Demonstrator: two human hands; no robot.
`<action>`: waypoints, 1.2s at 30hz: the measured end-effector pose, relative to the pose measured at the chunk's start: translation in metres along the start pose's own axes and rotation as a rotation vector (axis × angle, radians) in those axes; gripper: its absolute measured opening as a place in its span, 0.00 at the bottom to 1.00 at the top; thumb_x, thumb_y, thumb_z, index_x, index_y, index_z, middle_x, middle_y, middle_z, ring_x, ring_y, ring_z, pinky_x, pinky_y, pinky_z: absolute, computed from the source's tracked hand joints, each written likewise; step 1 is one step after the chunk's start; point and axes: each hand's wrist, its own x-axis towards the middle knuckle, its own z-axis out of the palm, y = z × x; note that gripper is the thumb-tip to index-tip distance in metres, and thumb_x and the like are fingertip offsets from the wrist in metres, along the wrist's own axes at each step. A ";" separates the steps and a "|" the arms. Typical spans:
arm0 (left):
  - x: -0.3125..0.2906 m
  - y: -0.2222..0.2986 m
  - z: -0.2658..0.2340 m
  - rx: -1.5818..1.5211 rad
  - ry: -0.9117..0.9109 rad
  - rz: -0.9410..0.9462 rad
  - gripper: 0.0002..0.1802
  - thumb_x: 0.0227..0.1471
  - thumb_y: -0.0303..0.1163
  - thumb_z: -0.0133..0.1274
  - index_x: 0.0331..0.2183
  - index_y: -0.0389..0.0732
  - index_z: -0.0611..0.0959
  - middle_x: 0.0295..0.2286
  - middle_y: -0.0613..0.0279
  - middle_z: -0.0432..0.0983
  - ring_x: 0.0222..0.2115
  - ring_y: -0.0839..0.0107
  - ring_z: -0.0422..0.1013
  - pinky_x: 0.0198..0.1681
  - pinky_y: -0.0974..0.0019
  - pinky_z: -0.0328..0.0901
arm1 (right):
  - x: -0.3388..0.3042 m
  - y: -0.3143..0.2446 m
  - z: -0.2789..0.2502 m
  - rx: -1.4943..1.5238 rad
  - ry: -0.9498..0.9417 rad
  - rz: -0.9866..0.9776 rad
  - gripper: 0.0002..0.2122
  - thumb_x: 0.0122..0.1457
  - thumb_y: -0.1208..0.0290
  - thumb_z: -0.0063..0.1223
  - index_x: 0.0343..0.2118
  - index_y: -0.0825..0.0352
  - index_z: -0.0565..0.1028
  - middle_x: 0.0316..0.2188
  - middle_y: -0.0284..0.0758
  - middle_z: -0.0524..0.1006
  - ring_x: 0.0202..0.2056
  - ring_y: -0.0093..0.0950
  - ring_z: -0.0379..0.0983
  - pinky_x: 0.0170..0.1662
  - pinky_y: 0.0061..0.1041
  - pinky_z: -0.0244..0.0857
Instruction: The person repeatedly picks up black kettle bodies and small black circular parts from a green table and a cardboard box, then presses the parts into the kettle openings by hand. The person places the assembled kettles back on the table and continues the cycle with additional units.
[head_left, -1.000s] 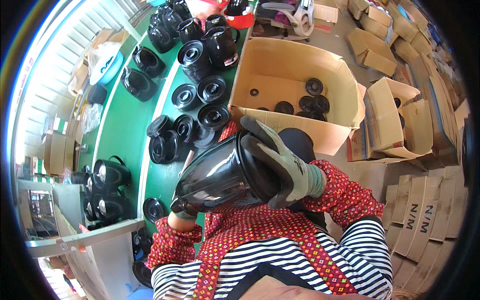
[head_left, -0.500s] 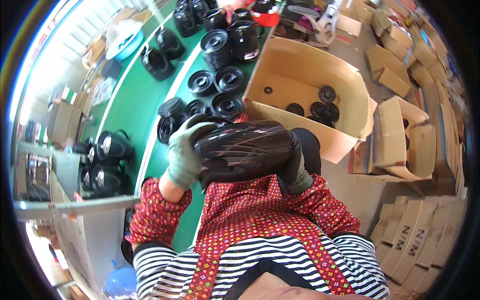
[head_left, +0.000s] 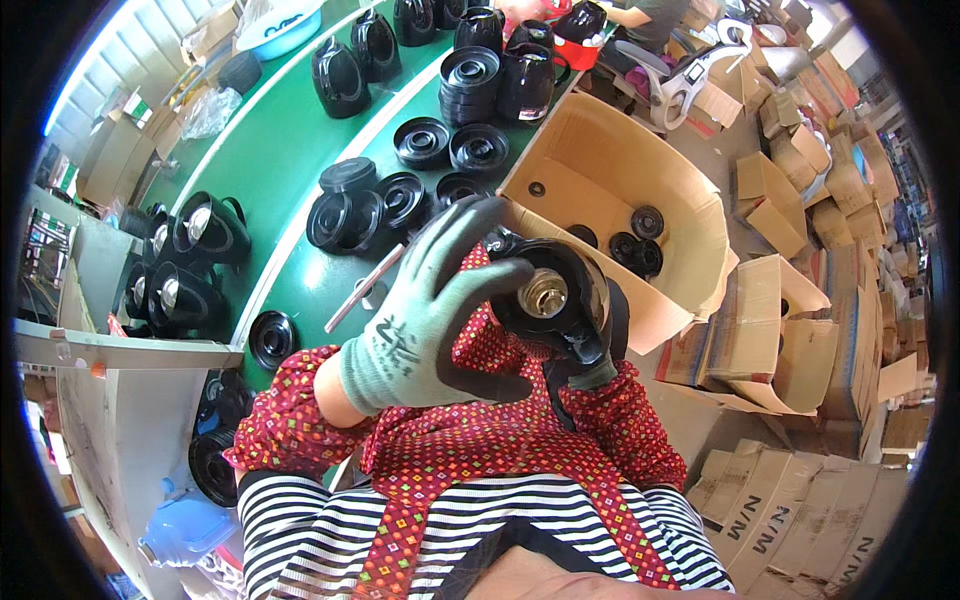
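Left hand (head_left: pixel 400 345), gloved, is held wide, fingers and thumb spread beside the mouth of a black jug (head_left: pixel 522 326); whether the rim is touched cannot be told. Right hand (head_left: pixel 594 374) is mostly hidden behind the jug, which seems to be gripped by it. Jug is held off the surface (head_left: pixel 285 160), over the lap, mouth facing the camera; its metal neck (head_left: pixel 543 294) is exposed, nothing fitted over it yet. Shiny round ends are also exposed on the tipped jugs (head_left: pixel 210 232) at left. Standing jugs (head_left: pixel 340 82) are grouped at the far part; whether those are finished cannot be judged. Loose round black parts (head_left: pixel 421 142) are left out, some stacked, and a few black discs (head_left: pixel 648 222) are held in the cardboard box (head_left: pixel 640 292). Room on the surface is offered mainly by the bare green strip beyond the white line (head_left: pixel 322 204). Movement to the right is bounded by the box wall, just beside the jug; a lone black disc (head_left: pixel 272 340) is set close to the near rail (head_left: pixel 130 350).
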 end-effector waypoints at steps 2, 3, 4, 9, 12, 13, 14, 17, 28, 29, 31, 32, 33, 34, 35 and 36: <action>0.002 -0.003 0.008 0.078 -0.046 0.017 0.45 0.33 0.49 0.80 0.54 0.47 0.82 0.69 0.37 0.53 0.71 0.32 0.48 0.69 0.31 0.49 | 0.001 -0.009 0.005 -0.162 0.011 -0.044 0.30 0.60 0.64 0.65 0.64 0.68 0.70 0.58 0.41 0.78 0.56 0.32 0.78 0.60 0.31 0.73; 0.003 -0.004 0.011 0.118 -0.077 0.014 0.42 0.34 0.50 0.79 0.52 0.48 0.83 0.69 0.36 0.52 0.71 0.30 0.47 0.69 0.30 0.49 | -0.001 -0.006 0.004 -0.128 0.010 -0.039 0.31 0.58 0.63 0.69 0.64 0.68 0.71 0.57 0.40 0.78 0.56 0.32 0.78 0.60 0.32 0.73; 0.004 -0.007 0.014 0.124 -0.101 0.002 0.39 0.36 0.51 0.78 0.50 0.47 0.84 0.70 0.35 0.50 0.71 0.28 0.45 0.69 0.28 0.47 | -0.002 -0.002 0.003 -0.095 0.006 -0.033 0.33 0.56 0.63 0.72 0.63 0.67 0.71 0.56 0.39 0.79 0.56 0.32 0.78 0.59 0.32 0.73; -0.011 -0.015 0.029 0.035 0.038 0.003 0.30 0.30 0.42 0.80 0.39 0.44 0.89 0.66 0.32 0.60 0.67 0.29 0.55 0.68 0.31 0.50 | -0.009 0.014 -0.012 0.566 0.071 0.268 0.35 0.67 0.47 0.56 0.68 0.70 0.65 0.63 0.45 0.73 0.63 0.40 0.71 0.67 0.43 0.67; -0.044 -0.026 0.051 -0.084 0.194 -0.158 0.26 0.35 0.36 0.78 0.39 0.40 0.88 0.64 0.31 0.61 0.65 0.33 0.59 0.69 0.42 0.54 | -0.046 0.057 -0.057 0.919 0.131 0.182 0.35 0.75 0.41 0.25 0.71 0.66 0.64 0.68 0.44 0.68 0.67 0.41 0.66 0.72 0.43 0.58; -0.061 -0.030 0.070 -0.199 0.285 -0.263 0.27 0.37 0.36 0.79 0.41 0.41 0.88 0.65 0.31 0.60 0.66 0.34 0.60 0.69 0.45 0.56 | -0.050 0.052 -0.070 0.803 0.069 0.169 0.32 0.76 0.45 0.31 0.73 0.65 0.61 0.70 0.41 0.66 0.69 0.38 0.63 0.72 0.40 0.55; -0.071 -0.028 0.081 -0.198 0.255 -0.303 0.28 0.38 0.36 0.79 0.43 0.41 0.87 0.65 0.31 0.59 0.66 0.35 0.60 0.69 0.45 0.56 | -0.062 0.054 -0.083 0.461 0.304 0.210 0.30 0.76 0.50 0.39 0.72 0.66 0.62 0.69 0.39 0.67 0.68 0.35 0.64 0.71 0.38 0.58; -0.098 -0.023 0.084 -0.369 0.013 -0.326 0.30 0.41 0.33 0.78 0.48 0.42 0.86 0.67 0.33 0.57 0.67 0.37 0.61 0.69 0.48 0.58 | -0.021 0.013 -0.111 -0.043 0.274 0.225 0.23 0.74 0.58 0.51 0.63 0.70 0.75 0.54 0.38 0.81 0.52 0.31 0.78 0.59 0.32 0.71; -0.205 -0.169 0.006 0.501 -0.273 -0.916 0.58 0.49 0.34 0.70 0.74 0.50 0.55 0.63 0.36 0.63 0.57 0.36 0.69 0.61 0.47 0.67 | 0.017 0.033 -0.072 -0.780 -0.366 0.016 0.16 0.68 0.57 0.53 0.50 0.58 0.84 0.42 0.44 0.77 0.44 0.46 0.75 0.49 0.41 0.69; -0.202 -0.172 0.000 0.346 -0.370 -1.059 0.57 0.51 0.32 0.68 0.74 0.52 0.54 0.62 0.36 0.64 0.55 0.35 0.71 0.58 0.47 0.69 | 0.011 0.027 -0.073 -0.811 -0.343 0.007 0.16 0.69 0.58 0.52 0.50 0.59 0.84 0.41 0.44 0.76 0.44 0.46 0.75 0.50 0.41 0.68; -0.218 -0.184 -0.002 0.269 -0.223 -0.713 0.43 0.55 0.24 0.62 0.70 0.50 0.67 0.54 0.43 0.77 0.50 0.41 0.76 0.54 0.51 0.72 | 0.005 0.012 -0.068 -0.852 -0.319 -0.018 0.16 0.70 0.59 0.51 0.50 0.60 0.84 0.41 0.45 0.75 0.43 0.46 0.73 0.50 0.40 0.67; -0.219 -0.187 0.000 0.119 -0.135 -0.775 0.39 0.56 0.23 0.60 0.68 0.47 0.71 0.53 0.44 0.79 0.51 0.46 0.77 0.54 0.54 0.71 | 0.003 0.013 -0.071 -0.710 -0.302 -0.011 0.15 0.71 0.62 0.50 0.50 0.65 0.83 0.41 0.46 0.76 0.43 0.44 0.74 0.51 0.38 0.67; -0.215 -0.187 0.001 -0.027 -0.043 -0.837 0.35 0.57 0.21 0.59 0.66 0.44 0.74 0.53 0.45 0.80 0.52 0.51 0.78 0.55 0.56 0.71 | 0.002 0.013 -0.074 -0.615 -0.296 0.011 0.15 0.71 0.63 0.51 0.49 0.66 0.83 0.41 0.46 0.77 0.44 0.44 0.74 0.51 0.38 0.67; -0.183 -0.171 -0.002 -0.122 -0.027 -0.906 0.35 0.58 0.19 0.57 0.66 0.42 0.74 0.51 0.50 0.80 0.48 0.60 0.75 0.50 0.61 0.68 | 0.003 0.014 -0.078 -0.521 -0.280 0.033 0.15 0.71 0.63 0.51 0.49 0.67 0.83 0.42 0.46 0.77 0.44 0.44 0.74 0.51 0.38 0.67; -0.153 -0.153 -0.006 -0.218 0.001 -0.980 0.34 0.59 0.18 0.56 0.66 0.40 0.74 0.49 0.55 0.80 0.43 0.69 0.72 0.46 0.66 0.66 | 0.005 0.013 -0.081 -0.427 -0.270 0.053 0.15 0.71 0.64 0.52 0.49 0.68 0.83 0.42 0.46 0.78 0.45 0.43 0.74 0.50 0.38 0.67; -0.125 -0.133 -0.010 -0.304 0.040 -1.056 0.34 0.60 0.17 0.54 0.66 0.39 0.73 0.48 0.61 0.80 0.39 0.77 0.69 0.42 0.72 0.63 | 0.012 0.008 -0.086 -0.417 -0.310 0.076 0.13 0.70 0.65 0.54 0.47 0.70 0.82 0.43 0.47 0.79 0.45 0.43 0.75 0.50 0.37 0.67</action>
